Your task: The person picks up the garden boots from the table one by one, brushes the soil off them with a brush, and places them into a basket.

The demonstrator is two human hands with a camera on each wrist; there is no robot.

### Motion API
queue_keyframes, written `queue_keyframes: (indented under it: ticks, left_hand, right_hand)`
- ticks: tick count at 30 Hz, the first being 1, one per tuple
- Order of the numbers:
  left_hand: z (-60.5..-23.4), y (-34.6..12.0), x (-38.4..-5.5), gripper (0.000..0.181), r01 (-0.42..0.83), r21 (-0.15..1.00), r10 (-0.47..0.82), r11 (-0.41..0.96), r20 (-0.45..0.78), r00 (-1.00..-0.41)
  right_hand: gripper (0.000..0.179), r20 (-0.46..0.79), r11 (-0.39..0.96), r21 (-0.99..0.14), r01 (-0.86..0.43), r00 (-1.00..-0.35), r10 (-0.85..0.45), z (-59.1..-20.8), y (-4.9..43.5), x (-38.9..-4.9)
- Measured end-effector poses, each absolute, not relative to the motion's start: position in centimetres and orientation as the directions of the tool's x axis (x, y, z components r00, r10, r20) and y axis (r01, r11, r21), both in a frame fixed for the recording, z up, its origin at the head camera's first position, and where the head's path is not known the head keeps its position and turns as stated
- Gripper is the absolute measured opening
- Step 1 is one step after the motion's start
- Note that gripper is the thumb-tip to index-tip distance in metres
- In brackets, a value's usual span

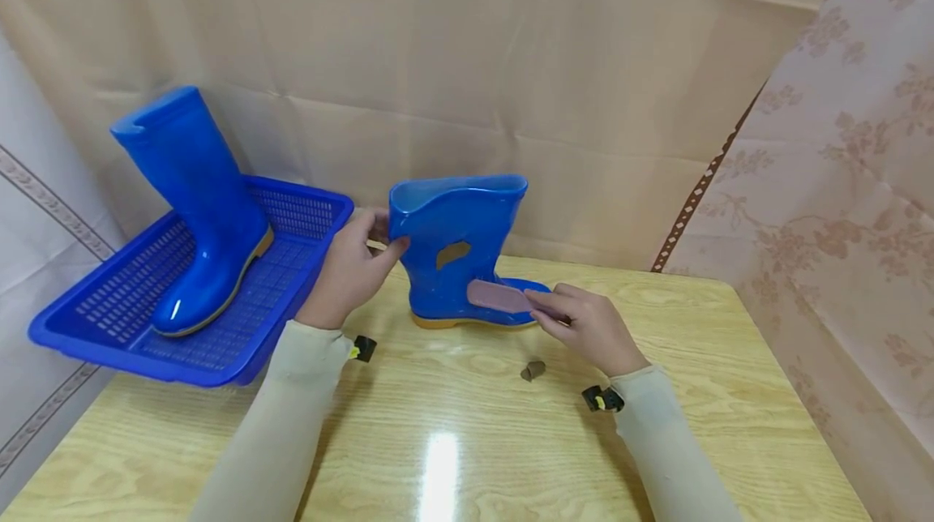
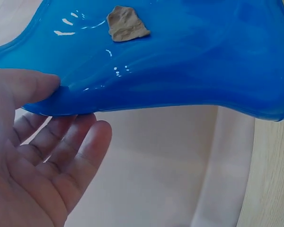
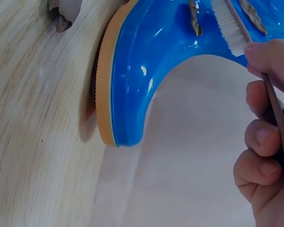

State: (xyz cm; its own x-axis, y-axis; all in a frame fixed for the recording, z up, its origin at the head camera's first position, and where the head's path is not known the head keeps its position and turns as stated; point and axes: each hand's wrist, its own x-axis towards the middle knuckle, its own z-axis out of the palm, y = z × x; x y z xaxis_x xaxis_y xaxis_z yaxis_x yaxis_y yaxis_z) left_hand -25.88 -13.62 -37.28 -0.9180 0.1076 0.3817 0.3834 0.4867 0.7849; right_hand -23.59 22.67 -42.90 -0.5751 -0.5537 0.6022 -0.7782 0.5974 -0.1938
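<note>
A blue rubber boot (image 1: 460, 218) with a tan sole stands upright on the table, toe to the right. My left hand (image 1: 355, 267) holds the back of its shaft near the top, thumb on the near side and fingers (image 2: 92, 142) behind. A brown, clay-like patch (image 2: 125, 24) sticks to the shaft. In my right hand (image 1: 587, 327) is a brush (image 1: 499, 297) with a pinkish back, gripped by its handle. Its white bristles (image 3: 229, 28) face the boot around the ankle. Another brown strip (image 3: 195, 18) clings to the boot there.
At the left, a blue plastic basket (image 1: 248, 372) holds a second blue boot (image 1: 204, 173), standing tilted. A brown lump (image 1: 533, 370) lies on the wooden table (image 1: 511, 449) in front of the near boot. Beige cloth (image 1: 438, 60) hangs behind.
</note>
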Motion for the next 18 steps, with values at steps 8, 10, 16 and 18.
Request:
queue_keyframes:
  ticks: [8,10,16,18]
  left_hand:
    - [-36.9,-13.1,-25.9,0.035,0.365,0.781,0.093,0.507,0.371,-0.924]
    - [-36.8,-13.0,-25.9,0.035,0.368,0.779,0.089,0.507,0.378,-0.922]
    - [-37.0,-12.9,-25.8,0.033,0.374,0.781,0.073,0.500,0.392,-0.917]
    - [-37.2,-13.0,-25.8,0.032,0.370,0.781,0.067,0.503,0.392,-0.918]
  right_hand:
    - [0.029,0.514,0.616,-0.303,-0.727,-0.669,-0.537,-42.5,23.7,-23.4]
    - [0.028,0.482,0.627,-0.322,-0.710,-0.692,-0.537,-42.4,24.0,-23.3]
    - [0.024,0.367,0.648,-0.379,-0.661,-0.750,-0.551,-42.2,24.3,-23.5]
    - [0.024,0.342,0.651,-0.391,-0.651,-0.759,-0.554,-42.1,24.3,-23.4]
